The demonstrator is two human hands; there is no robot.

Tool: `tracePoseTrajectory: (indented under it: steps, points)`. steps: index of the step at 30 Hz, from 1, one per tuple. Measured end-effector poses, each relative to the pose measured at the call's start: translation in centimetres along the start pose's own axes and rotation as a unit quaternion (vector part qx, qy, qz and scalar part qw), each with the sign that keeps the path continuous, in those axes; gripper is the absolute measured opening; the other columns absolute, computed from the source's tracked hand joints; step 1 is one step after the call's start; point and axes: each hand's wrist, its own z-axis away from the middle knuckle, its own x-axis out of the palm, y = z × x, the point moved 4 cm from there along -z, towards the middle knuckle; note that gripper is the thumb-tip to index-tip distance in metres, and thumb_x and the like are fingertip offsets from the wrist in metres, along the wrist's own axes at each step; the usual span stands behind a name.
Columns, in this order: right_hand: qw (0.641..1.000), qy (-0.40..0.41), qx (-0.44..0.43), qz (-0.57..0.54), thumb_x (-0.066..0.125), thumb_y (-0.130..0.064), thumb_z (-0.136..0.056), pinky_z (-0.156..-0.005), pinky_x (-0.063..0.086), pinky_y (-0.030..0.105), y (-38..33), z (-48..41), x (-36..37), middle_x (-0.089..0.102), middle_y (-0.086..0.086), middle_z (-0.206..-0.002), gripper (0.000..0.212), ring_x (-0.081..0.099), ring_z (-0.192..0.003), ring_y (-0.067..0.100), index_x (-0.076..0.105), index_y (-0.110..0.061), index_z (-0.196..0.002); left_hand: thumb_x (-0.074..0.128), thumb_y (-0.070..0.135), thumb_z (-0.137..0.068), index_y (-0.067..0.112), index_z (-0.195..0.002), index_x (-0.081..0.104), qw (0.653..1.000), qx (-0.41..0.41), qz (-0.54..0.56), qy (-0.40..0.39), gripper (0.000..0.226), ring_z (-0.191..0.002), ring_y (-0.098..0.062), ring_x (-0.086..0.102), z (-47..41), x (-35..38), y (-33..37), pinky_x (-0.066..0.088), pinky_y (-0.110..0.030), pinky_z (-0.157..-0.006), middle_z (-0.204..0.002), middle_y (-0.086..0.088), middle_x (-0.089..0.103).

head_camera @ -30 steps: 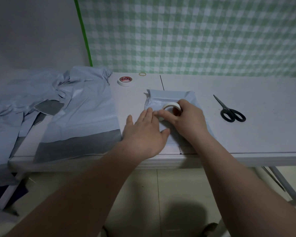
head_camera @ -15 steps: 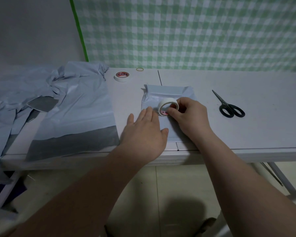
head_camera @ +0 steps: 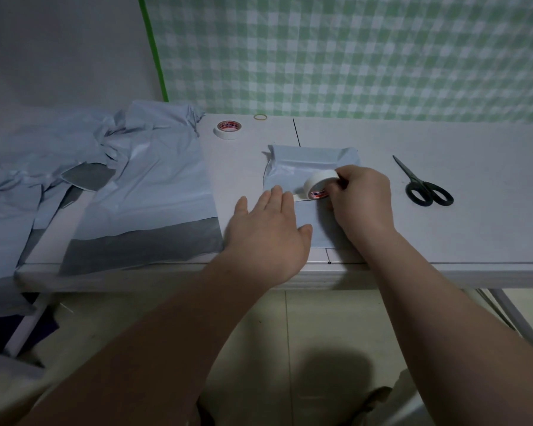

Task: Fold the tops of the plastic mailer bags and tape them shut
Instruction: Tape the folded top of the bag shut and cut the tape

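A small folded pale-blue mailer bag [head_camera: 302, 161] lies flat in the middle of the white table [head_camera: 443, 235]. My right hand [head_camera: 362, 199] grips a roll of white tape [head_camera: 317, 187] standing on edge on the bag, with a short strip drawn out to the left. My left hand [head_camera: 266, 233] lies flat with straight fingers on the bag's left part, its fingertips at the end of the tape strip. The bag's near part is hidden under both hands.
A pile of unfolded blue mailer bags [head_camera: 142, 192] with grey flaps covers the table's left end. A second tape roll [head_camera: 228, 129] and a rubber band [head_camera: 260, 117] lie at the back. Black scissors [head_camera: 423, 187] lie to the right.
My right hand has rolled the tape roll to the right across the bag, drawing out a strip. My left hand stays flat on the bag.
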Motion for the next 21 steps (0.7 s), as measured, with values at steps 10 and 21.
tracePoseTrajectory:
  steps: [10, 21]
  points:
    - [0.998, 0.022, -0.025, 0.06, 0.046, -0.004, -0.086, -0.059, 0.02, 0.031, -0.1, 0.3, -1.2, 0.043, 0.009, -0.076, 0.017, 0.04, -0.071, 0.026, 0.048, -0.009, -0.069, 0.014, 0.046, -0.099, 0.013, -0.152, -0.001, 1.0, 0.007, -0.008, 0.008, 0.064, -0.147, -0.018, -0.002, -0.2, 0.0, 0.0, 0.0, -0.046, -0.119, -0.161, -0.006, -0.005]
    - [0.998, -0.025, 0.004, -0.059, 0.06, -0.025, -0.088, -0.063, 0.029, 0.017, 1.4, 0.3, -0.9, 0.07, 0.0, -0.086, 0.016, 0.057, -0.079, 0.012, 0.073, -0.016, -0.093, 0.016, 0.055, -0.097, 0.018, -0.152, 0.001, 1.0, 0.011, 0.01, 0.02, 0.068, -0.147, -0.021, -0.001, 0.0, 0.0, 0.2, 0.003, -0.047, -0.118, -0.16, -0.005, -0.006]
